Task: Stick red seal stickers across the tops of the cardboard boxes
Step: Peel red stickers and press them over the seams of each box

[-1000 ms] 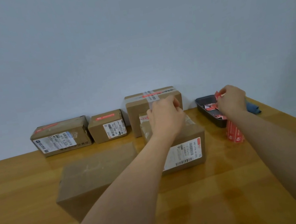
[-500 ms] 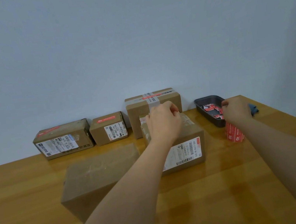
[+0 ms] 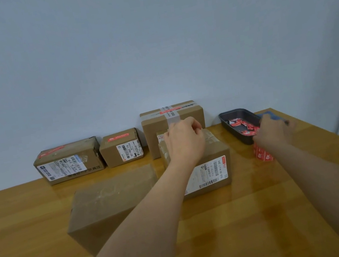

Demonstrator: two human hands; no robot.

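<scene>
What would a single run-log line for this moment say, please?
left hand: on middle box top | right hand: by sticker roll, dark tray | sealed boxes: three

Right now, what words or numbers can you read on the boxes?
"607-P602 170": white label on the small back box.
"642 L714 00 015": white label on the middle box.
"5532", partly covered: tape on the tall back box.
Red seal stickers, the left box's label, barcodes: too blurred to read.
</scene>
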